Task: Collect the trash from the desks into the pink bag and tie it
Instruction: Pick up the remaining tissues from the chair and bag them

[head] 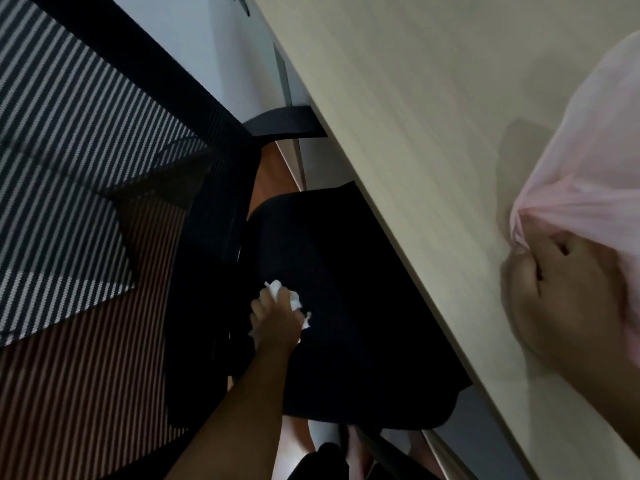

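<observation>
Collecting: your left hand clutches crumpled tissue on the chair seat | right hand, at 3 o'clock, grips pink bag on the counter | next: carry tissue into bag's mouth.

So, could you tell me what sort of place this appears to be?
Probably an office or study room: a pale wood-grain desk and a black mesh-backed chair with a dark seat. The left hand holds crumpled tissue; the right hand grips a pink bag.
</observation>
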A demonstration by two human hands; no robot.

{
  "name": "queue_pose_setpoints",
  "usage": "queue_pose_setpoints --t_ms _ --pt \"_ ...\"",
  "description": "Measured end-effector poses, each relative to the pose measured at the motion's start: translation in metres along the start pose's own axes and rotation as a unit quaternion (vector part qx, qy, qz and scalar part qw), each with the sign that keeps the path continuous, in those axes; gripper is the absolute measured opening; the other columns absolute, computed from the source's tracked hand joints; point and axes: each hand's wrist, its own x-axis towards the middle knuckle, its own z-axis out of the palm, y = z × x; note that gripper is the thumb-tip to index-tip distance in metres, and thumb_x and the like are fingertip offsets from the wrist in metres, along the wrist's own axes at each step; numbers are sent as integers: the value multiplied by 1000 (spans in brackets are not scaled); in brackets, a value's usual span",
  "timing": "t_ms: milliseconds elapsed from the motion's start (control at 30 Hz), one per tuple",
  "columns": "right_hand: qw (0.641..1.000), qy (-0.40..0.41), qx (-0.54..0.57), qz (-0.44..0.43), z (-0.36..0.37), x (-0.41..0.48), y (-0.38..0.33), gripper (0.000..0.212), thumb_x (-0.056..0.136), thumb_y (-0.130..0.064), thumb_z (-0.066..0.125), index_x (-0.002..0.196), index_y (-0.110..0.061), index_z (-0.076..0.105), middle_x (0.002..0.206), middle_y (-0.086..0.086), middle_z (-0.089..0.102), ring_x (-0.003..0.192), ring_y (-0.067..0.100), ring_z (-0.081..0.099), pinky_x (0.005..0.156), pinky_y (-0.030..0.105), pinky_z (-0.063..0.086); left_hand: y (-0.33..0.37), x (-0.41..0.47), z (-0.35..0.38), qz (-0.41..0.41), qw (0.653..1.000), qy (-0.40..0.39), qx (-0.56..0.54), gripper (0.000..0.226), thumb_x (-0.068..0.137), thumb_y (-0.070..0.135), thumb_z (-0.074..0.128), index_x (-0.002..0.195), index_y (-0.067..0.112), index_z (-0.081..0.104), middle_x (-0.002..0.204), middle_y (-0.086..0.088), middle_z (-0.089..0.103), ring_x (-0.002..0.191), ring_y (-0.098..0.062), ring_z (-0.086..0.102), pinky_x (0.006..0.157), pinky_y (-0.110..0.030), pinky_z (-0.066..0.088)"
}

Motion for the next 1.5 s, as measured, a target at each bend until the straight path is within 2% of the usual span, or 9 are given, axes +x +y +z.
queue_pose_setpoints --t_ms 167,300,433,600,700,933,1167,1300,1500 --pt "1000 5 0 -1 -2 -1 -2 50 85 -24 38 129 -13 59 101 19 61 99 39 50 91 44 38 6 8 -3 -6 991 -48 -121 23 93 26 40 114 30 48 124 -5 48 107 -29 55 88 -58 48" --pt "1000 -6 10 -2 -4 0 0 50 86 -26 36 130 -15 58 106 14 62 104 36 48 94 44 37 5 2 1 46 997 -7 -56 30 91 26 56 118 31 43 128 -7 43 92 -25 59 68 -44 58" --pt "1000 -7 20 -4 -4 -2 1 51 87 -28 36 131 -17 57 114 11 62 109 35 48 97 43 37 5 -29 14 36 999 -2 13 58 89 62 50 137 33 35 142 -8 29 116 -30 41 94 -46 47" --pt "999 3 34 4 -1 -2 2 51 87 -28 36 132 -19 57 107 11 62 102 34 48 94 42 38 5 -39 20 56 991 -30 -119 25 97 38 43 115 25 53 119 -13 56 105 -34 55 91 -49 48" --pt "999 12 45 10 1 -3 3 48 88 -26 39 131 -17 58 108 12 62 101 35 49 93 42 39 23 -47 -10 68 959 70 -266 12 95 34 40 85 27 43 87 -4 59 80 -22 59 78 -48 52" --pt "972 -83 215 43 -32 15 7 33 98 -18 39 115 -7 64 113 16 68 110 34 60 100 40 40 95 -71 -161 224 885 202 -354 23 101 17 44 79 13 38 87 -4 47 73 -14 49 65 -26 45" --pt "921 -54 357 145 -152 2 25 36 104 -22 29 118 -13 61 115 6 63 103 22 56 90 32 43 231 -129 -269 363 852 21 -376 18 103 26 45 94 10 43 103 -15 48 79 -16 53 54 -11 47" --pt "885 -60 422 184 -197 -10 51 38 103 -29 30 105 -16 65 103 7 66 87 17 58 69 25 44 301 -178 -300 389 815 -45 -428 24 101 32 48 96 9 45 82 -5 53 54 4 51 53 -8 42" --pt "863 131 400 278 -239 -19 94 33 102 -25 31 109 -12 60 104 6 62 94 24 55 78 30 40 356 -210 -306 438 848 -163 -249 24 96 36 53 80 20 44 78 4 53 68 -13 58 68 -28 48"
